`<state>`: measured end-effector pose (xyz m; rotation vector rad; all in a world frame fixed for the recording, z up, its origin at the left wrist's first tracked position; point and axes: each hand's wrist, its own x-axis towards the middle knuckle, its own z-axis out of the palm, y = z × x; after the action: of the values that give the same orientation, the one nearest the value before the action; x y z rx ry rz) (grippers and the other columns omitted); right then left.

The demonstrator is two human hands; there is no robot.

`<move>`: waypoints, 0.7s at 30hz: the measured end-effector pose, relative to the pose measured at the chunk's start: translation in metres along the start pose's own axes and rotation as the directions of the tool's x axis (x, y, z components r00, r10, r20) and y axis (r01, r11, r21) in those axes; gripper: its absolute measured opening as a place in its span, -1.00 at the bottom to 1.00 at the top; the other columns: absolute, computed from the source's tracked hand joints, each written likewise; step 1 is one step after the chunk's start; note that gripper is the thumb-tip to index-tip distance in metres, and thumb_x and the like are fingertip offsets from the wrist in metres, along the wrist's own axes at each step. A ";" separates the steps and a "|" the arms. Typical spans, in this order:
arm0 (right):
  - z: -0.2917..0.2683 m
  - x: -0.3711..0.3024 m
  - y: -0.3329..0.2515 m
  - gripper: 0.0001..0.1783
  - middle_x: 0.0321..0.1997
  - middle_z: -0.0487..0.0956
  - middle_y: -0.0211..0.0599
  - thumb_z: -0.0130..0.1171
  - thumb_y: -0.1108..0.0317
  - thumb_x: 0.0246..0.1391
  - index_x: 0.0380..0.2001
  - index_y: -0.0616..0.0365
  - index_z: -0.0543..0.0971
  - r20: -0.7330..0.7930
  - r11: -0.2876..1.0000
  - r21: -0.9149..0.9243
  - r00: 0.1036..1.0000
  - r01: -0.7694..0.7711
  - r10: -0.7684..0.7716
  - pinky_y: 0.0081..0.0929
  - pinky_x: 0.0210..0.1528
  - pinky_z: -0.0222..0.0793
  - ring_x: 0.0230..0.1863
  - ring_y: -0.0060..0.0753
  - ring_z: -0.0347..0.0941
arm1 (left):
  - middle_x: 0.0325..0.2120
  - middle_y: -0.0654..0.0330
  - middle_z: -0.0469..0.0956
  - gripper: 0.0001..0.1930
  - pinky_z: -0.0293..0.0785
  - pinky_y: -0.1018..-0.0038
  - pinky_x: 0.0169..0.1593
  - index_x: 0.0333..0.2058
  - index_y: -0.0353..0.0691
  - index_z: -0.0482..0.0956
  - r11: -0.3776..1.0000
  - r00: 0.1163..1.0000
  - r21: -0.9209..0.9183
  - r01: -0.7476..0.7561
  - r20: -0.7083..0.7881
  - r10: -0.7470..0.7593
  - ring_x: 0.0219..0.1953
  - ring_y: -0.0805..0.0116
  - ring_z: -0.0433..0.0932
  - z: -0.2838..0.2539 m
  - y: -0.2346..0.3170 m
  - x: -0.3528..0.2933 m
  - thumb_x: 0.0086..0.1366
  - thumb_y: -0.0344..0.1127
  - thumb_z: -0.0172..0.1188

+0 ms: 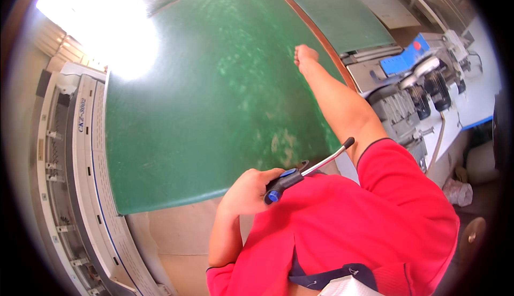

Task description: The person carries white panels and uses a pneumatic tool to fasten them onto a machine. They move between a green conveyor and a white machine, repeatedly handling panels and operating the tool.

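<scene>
The left hand (246, 190) is gripping a black-and-blue nozzle tool (289, 178) before a red shirt (369, 215), while the right hand (306, 55), seemingly curled into a fist, is extending over a green bench (176, 135) beside a brown strip (316, 29).

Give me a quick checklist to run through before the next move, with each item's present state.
1. Left hand holding the black-and-blue tool: ok.
2. Metal tube pointed away from the right arm: not ok, it points toward it.
3. Right hand over the green surface: ok.
4. Right hand empty: cannot tell, its fingers are curled.
5. Right hand off the black motors: ok.
</scene>
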<state>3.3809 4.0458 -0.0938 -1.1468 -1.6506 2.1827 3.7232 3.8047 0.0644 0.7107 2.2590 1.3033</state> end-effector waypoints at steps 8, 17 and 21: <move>-0.014 -0.018 -0.024 -0.88 -0.62 0.48 -0.36 0.12 0.40 -0.05 -0.60 0.16 0.49 -0.017 0.995 0.073 0.997 -0.073 0.075 -0.47 -0.64 0.27 -0.65 -0.49 0.35 | -0.67 0.06 0.36 -0.66 0.32 0.47 -0.49 -0.19 -0.29 0.54 0.999 0.998 -0.048 0.010 -0.060 -0.013 -0.66 0.25 0.24 -0.002 0.005 0.014 -0.04 -0.47 0.18; -0.018 0.036 0.011 -0.80 -0.72 0.35 -0.41 0.11 0.43 -0.08 -0.69 0.04 0.37 0.080 0.985 0.155 0.995 -0.075 0.063 -0.48 -0.74 0.12 -0.75 -0.51 0.23 | -0.54 -0.01 0.49 -0.66 0.40 0.39 -0.40 -0.18 -0.27 0.52 0.998 1.000 -0.061 -0.007 -0.009 0.006 -0.56 0.20 0.42 0.008 -0.008 0.018 -0.01 -0.43 0.15; -0.019 0.012 0.001 -0.82 -0.71 0.40 -0.44 0.12 0.36 -0.07 -0.70 0.05 0.43 0.009 0.994 0.050 0.995 -0.102 0.102 -0.52 -0.69 0.17 -0.73 -0.54 0.28 | -0.54 -0.16 0.46 -0.64 0.38 0.26 -0.39 -0.19 -0.28 0.52 0.967 0.976 0.151 0.207 -0.101 -0.193 -0.48 -0.08 0.47 0.003 -0.026 0.010 -0.06 -0.42 0.14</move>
<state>3.3854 4.0664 -0.1026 -1.2370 -1.5625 2.2777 3.7118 3.8020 0.0385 0.4720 2.4533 1.0844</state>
